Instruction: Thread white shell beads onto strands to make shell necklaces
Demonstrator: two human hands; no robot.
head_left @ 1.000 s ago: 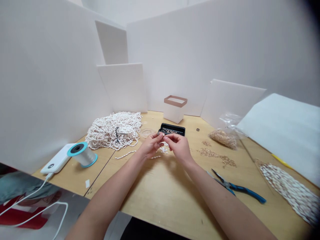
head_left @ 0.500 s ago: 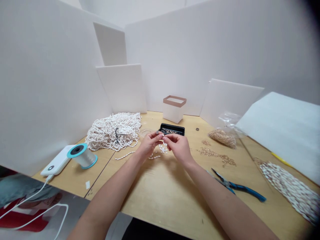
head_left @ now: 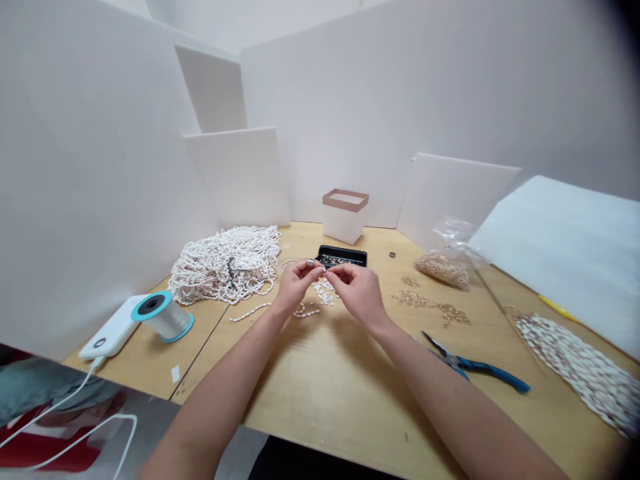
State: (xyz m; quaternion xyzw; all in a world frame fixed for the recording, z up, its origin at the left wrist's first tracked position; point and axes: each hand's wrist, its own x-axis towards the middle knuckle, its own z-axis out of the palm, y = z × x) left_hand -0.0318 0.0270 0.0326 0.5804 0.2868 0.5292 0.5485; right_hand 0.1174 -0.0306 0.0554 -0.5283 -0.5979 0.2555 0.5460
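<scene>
Both hands meet over the middle of the table, fingertips nearly touching. My left hand (head_left: 296, 285) is closed in a pinch, with a silver ring (head_left: 311, 263) on one finger. Facing it, my right hand (head_left: 357, 290) also pinches thumb against forefinger. Something small and pale shows between the fingertips, too tiny to make out. Loose white beads (head_left: 325, 292) lie just beneath the hands, beside a short beaded strand (head_left: 306, 313). Right behind the fingers is a black tray (head_left: 357, 257) of small shiny pieces.
White bead strands (head_left: 225, 263) are heaped left, near a spool of clear line (head_left: 167, 319) and a white power bank (head_left: 114, 328). To the right are gold pieces (head_left: 417, 300), a plastic bag (head_left: 443, 268), blue-handled pliers (head_left: 480, 367) and a beaded band (head_left: 575, 367). A white box (head_left: 343, 225) stands behind.
The hands stay pinched together at nearly the same spot, with slight finger movement. The silver ring shows more clearly now. The whole view has shifted a little.
</scene>
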